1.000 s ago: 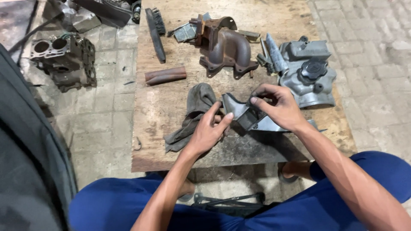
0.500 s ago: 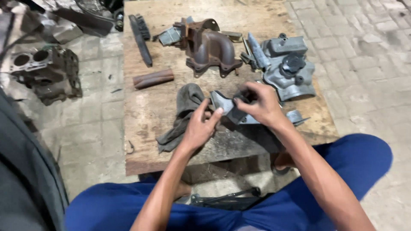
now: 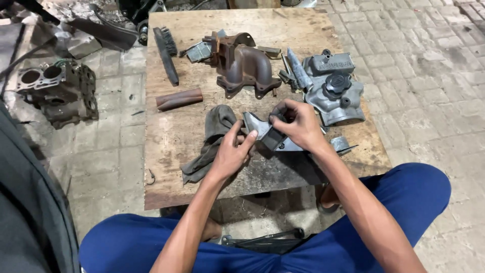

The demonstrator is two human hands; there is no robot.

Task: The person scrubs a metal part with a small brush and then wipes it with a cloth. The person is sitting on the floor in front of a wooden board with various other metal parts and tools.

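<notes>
Two hands (image 3: 268, 136) grip an angular grey metal bracket (image 3: 270, 135).

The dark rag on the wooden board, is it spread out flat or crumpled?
Crumpled. The dark rag lies bunched in folds on the wooden board, and the left hand rests partly on it beside the metal part.

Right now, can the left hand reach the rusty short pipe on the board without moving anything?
Probably yes. The left hand rests on the grey metal bracket beside the dark rag; the rusty pipe lies on bare wood just beyond, with nothing between them.
</notes>
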